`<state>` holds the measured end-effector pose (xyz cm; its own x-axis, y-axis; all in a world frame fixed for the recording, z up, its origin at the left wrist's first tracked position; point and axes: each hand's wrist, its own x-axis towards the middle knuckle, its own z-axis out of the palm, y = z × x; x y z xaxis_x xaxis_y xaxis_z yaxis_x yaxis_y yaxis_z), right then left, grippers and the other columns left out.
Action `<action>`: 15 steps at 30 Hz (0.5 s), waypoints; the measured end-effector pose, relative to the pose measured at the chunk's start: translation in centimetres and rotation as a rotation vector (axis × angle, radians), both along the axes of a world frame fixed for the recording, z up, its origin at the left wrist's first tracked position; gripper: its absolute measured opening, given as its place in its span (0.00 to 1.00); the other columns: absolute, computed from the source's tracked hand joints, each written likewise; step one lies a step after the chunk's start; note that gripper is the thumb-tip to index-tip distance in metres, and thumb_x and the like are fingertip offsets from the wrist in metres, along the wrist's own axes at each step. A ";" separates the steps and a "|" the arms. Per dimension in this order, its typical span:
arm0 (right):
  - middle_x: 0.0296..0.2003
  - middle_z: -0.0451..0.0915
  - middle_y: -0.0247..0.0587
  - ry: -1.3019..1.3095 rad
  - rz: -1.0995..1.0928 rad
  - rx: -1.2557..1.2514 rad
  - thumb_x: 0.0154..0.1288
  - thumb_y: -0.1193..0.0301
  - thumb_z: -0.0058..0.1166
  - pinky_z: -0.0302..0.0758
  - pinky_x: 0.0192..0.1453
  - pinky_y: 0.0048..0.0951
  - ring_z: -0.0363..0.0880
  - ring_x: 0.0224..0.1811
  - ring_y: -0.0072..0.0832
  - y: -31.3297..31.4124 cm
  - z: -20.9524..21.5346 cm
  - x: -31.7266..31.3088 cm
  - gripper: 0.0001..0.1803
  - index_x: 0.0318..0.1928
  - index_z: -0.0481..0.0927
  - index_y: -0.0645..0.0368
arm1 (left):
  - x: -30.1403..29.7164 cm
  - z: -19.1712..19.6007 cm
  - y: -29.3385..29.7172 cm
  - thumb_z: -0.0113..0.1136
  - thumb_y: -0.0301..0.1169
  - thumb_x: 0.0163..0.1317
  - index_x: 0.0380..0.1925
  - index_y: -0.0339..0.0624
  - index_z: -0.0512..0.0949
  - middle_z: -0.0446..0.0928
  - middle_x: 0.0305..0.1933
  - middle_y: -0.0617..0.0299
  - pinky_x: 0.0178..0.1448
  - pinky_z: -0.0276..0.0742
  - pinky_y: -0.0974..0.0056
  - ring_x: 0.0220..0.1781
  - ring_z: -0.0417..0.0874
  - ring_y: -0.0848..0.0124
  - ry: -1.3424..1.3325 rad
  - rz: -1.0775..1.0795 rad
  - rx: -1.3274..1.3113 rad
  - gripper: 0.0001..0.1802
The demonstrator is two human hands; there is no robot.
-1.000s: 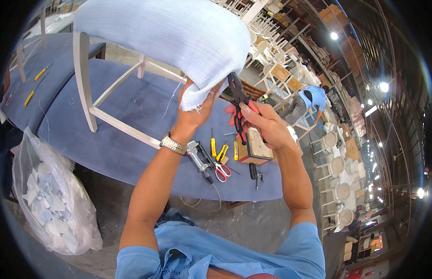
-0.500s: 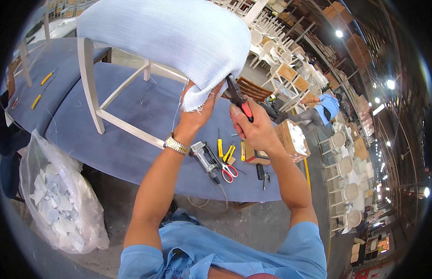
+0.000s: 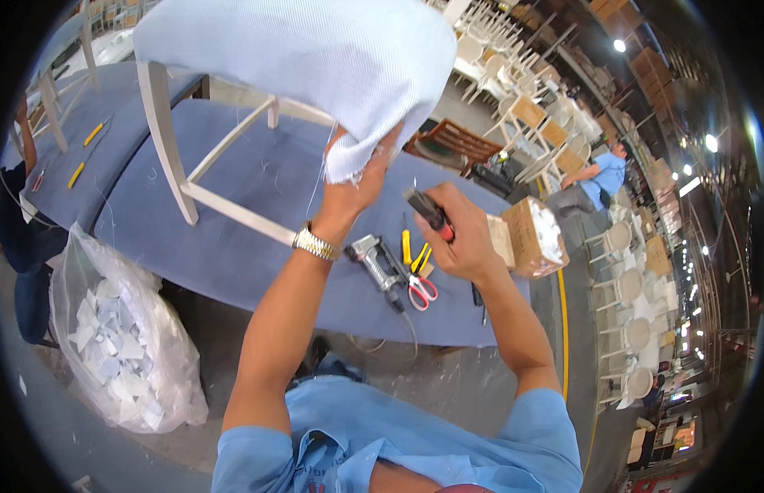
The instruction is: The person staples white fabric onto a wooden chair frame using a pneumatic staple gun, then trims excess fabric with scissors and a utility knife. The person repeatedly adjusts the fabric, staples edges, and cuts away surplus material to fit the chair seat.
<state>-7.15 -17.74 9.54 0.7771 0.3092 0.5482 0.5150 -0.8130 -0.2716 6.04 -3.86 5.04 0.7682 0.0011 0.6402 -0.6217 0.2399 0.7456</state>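
Note:
A chair (image 3: 163,135) with white wooden legs stands on the blue-covered table (image 3: 234,275), its seat wrapped in pale blue fabric (image 3: 292,49). My left hand (image 3: 361,185) is closed on the fabric's frayed corner flap, with the fingers partly hidden behind the cloth. In my right hand (image 3: 464,234) are pliers (image 3: 431,214) with dark jaws and red grips, held apart from the chair, above the table. A thin bright bit shows by the jaw tips, too small to name.
A staple gun (image 3: 375,264) on a hose, red-handled scissors (image 3: 421,292) and yellow-handled tools (image 3: 421,258) lie below my hands. An opened carton (image 3: 526,246) stands right. A clear bag (image 3: 123,353) of scraps is at left. A co-worker (image 3: 600,177) is beyond.
My right hand has drawn the pliers away from the fabric corner, down and slightly right. My left hand keeps hold of the flap. The view has shifted a little.

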 end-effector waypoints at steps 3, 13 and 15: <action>0.40 0.78 0.43 0.358 0.085 0.277 0.64 0.76 0.58 0.74 0.45 0.31 0.79 0.40 0.35 0.5 -4.2 -4.4 0.15 0.51 0.77 0.62 | 1.1 -1.0 -0.5 0.59 0.41 0.72 0.52 0.34 0.82 0.86 0.47 0.48 0.58 0.75 0.62 0.51 0.85 0.67 -0.311 0.150 -0.008 0.20; 0.51 0.81 0.43 1.245 -0.136 0.762 0.68 0.73 0.50 0.72 0.60 0.32 0.79 0.54 0.33 0.5 -33.5 -14.6 0.23 0.63 0.74 0.59 | -0.1 0.6 -0.6 0.47 0.44 0.78 0.63 0.36 0.74 0.79 0.61 0.47 0.68 0.70 0.59 0.65 0.77 0.59 -0.140 0.074 0.058 0.26; 0.49 0.82 0.48 1.238 -0.145 0.623 0.68 0.69 0.52 0.72 0.61 0.35 0.79 0.55 0.39 0.6 -33.8 -14.1 0.22 0.61 0.74 0.59 | 0.6 0.5 -0.6 0.45 0.45 0.79 0.63 0.34 0.74 0.77 0.64 0.50 0.70 0.68 0.60 0.67 0.76 0.60 -0.198 0.169 0.040 0.26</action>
